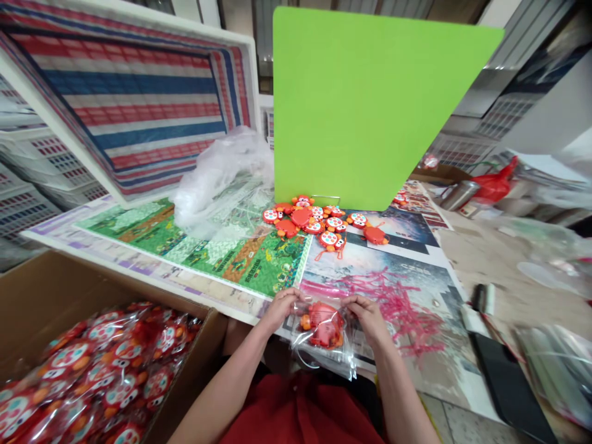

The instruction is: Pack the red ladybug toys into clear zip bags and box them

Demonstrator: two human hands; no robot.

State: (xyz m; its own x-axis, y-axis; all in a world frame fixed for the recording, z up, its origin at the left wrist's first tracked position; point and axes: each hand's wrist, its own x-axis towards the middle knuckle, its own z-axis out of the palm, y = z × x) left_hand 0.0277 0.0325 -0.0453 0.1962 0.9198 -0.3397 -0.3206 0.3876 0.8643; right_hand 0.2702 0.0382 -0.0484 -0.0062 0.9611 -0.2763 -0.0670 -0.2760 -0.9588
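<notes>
Both my hands hold a small clear plastic bag [324, 351] with a red-orange toy [324, 325] inside, just over the near table edge. My left hand [282, 308] pinches the bag's top left corner, and my right hand [367, 314] pinches its top right corner. Farther back on the table lies a loose pile of several red ladybird-like toys [319, 222], in front of a green board [365, 105].
A cardboard box [41, 290] at lower left holds several bagged toys [97, 376]. Crumpled clear plastic [217, 179] lies at the back left beside a striped tray [139, 105]. Printed sheets [222, 253] cover the table. A stack of clear bags [555, 370] and a dark flat object [509, 385] sit at right.
</notes>
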